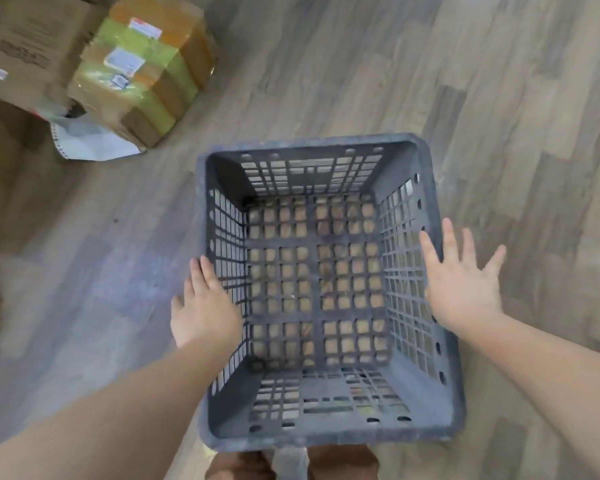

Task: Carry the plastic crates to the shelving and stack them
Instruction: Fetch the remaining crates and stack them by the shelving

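Observation:
A dark grey plastic crate (444, 393) with lattice walls and floor stands empty on the wooden floor right below me. My left hand (205, 306) lies flat over the crate's left rim, fingers straight and pointing away from me. My right hand (461, 282) hovers over the right rim with its fingers spread wide. Neither hand grips the crate. The shelving is out of view.
Cardboard boxes stand at the far left: a plain brown one (28, 50) and a taped box (142, 67) with labels, with a white plastic bag (90, 140) beside them. The wooden floor (395, 71) stretches beyond the crate. My legs (291, 462) show at the bottom edge.

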